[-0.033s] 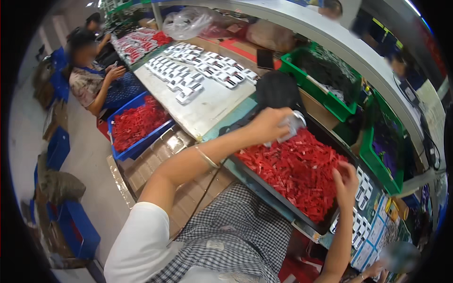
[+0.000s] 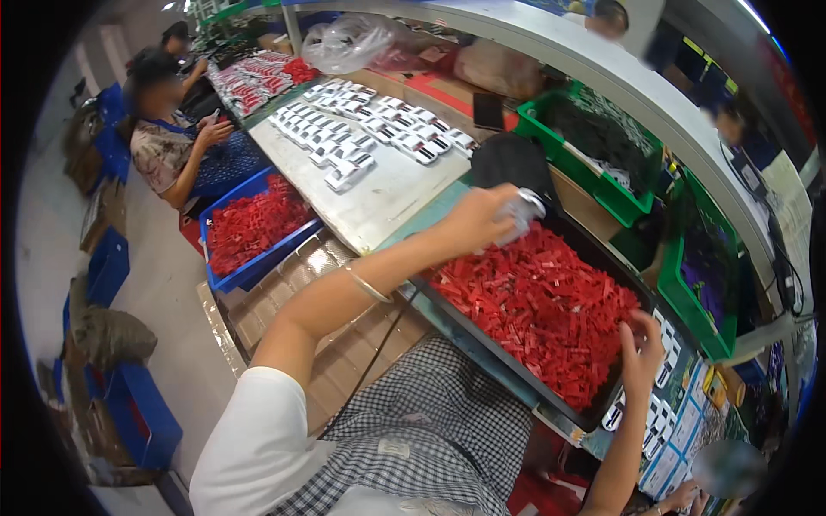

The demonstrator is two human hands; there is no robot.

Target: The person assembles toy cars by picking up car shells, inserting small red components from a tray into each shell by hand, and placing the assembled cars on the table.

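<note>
My left hand (image 2: 482, 220) is closed on a white and silver piece (image 2: 525, 209), smeared by motion, above the far left part of a black tray (image 2: 482, 351). Small red strip-like parts (image 2: 538, 314) are heaped in that tray. At the tray's right rim, my right hand (image 2: 644, 354) has its fingers bent and apart, with nothing visible between them. Close beside it lie rows of white pieces with dark slots (image 2: 661, 421). More white pieces (image 2: 344, 138) stand in rows on the pale tabletop (image 2: 370, 206) beyond my left arm.
A blue bin (image 2: 258, 275) of red parts stands left of the table. Green bins (image 2: 632, 211) line the far right side under a white shelf (image 2: 602, 64). A black rounded thing (image 2: 509, 163) sits behind the tray. A co-worker (image 2: 168, 150) sits at far left; another person's hand (image 2: 684, 494) shows at lower right.
My left hand has moved slightly up and left with the white and silver piece. My right hand has shifted a little right and down, towards the white pieces beside the tray.
</note>
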